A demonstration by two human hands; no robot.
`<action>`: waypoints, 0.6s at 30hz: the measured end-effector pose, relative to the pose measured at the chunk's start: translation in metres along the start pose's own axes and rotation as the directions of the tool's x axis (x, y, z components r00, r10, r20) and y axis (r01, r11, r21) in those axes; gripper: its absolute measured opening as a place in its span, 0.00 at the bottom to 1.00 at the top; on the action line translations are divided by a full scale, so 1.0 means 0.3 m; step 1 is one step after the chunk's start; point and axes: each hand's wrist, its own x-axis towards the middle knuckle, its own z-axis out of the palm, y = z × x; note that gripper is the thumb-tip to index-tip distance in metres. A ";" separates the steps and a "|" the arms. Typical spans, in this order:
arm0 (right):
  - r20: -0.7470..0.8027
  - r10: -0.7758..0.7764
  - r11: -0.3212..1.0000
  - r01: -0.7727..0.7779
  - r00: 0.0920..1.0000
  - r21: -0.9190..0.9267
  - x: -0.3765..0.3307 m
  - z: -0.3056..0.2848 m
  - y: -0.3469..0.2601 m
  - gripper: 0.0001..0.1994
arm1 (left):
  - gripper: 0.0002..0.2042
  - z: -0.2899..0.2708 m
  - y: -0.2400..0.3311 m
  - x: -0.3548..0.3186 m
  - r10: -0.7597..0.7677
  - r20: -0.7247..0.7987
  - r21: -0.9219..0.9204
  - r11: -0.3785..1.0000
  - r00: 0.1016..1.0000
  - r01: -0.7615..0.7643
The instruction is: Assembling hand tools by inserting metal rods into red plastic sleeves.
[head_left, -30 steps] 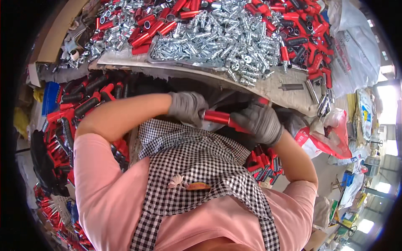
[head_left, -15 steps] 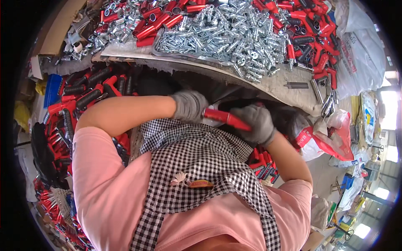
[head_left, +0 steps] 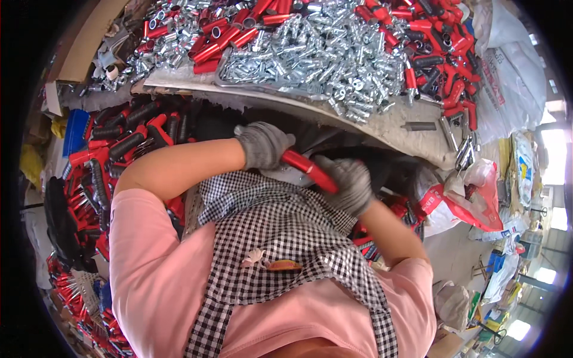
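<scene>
Between my two grey-gloved hands a red tube (head_left: 309,170) slants down to the right, held in front of the checked apron. My left hand (head_left: 264,145) is closed around its upper left end. On the lower right end my right hand (head_left: 348,185) has its fingers wrapped. Both ends of the tube are hidden inside the gloves. Beyond the hands, a heap of small silver metal fittings (head_left: 334,56) covers the workbench (head_left: 382,122), with several red tubes (head_left: 218,45) lying at its left.
Red-and-black handled tools (head_left: 128,140) are piled at my left. More red and black parts (head_left: 444,53) lie at the bench's far right, beside a white plastic bag (head_left: 510,83). A red-and-white bag (head_left: 459,200) sits right of my right arm. The bench's curved front edge runs just beyond my hands.
My right hand has shifted left and slightly down, closer to my left hand. The red tube now tilts more steeply, and less of it shows between the gloves.
</scene>
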 end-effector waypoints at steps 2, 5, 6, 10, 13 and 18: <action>0.062 0.300 0.902 -0.304 0.952 0.307 -0.025 0.098 -0.038 0.31 | 0.15 -0.034 -0.034 -0.003 -0.057 0.052 0.216 0.975 0.997 0.044; 0.137 0.486 0.485 -0.397 0.863 0.779 0.033 0.085 -0.072 0.33 | 0.12 -0.041 -0.131 -0.014 0.207 -0.312 0.424 0.904 0.927 -0.059; 0.216 0.481 0.309 -0.395 0.850 0.865 0.053 0.068 -0.084 0.34 | 0.11 -0.077 -0.146 -0.026 0.359 -0.437 0.565 0.823 0.825 -0.058; -0.260 0.378 0.633 -0.043 0.889 0.773 0.113 0.105 -0.146 0.36 | 0.17 -0.236 -0.089 -0.037 0.196 -0.941 0.253 0.949 0.277 0.188; -0.404 0.194 0.860 0.043 0.894 0.508 0.160 0.155 -0.146 0.41 | 0.26 -0.262 -0.070 -0.044 -0.490 -0.834 -0.545 0.657 0.254 -0.522; -0.062 -0.149 0.890 0.161 0.987 0.427 0.186 0.016 -0.079 0.38 | 0.24 -0.192 -0.035 -0.070 -0.291 -0.454 -0.796 -0.291 0.842 -0.530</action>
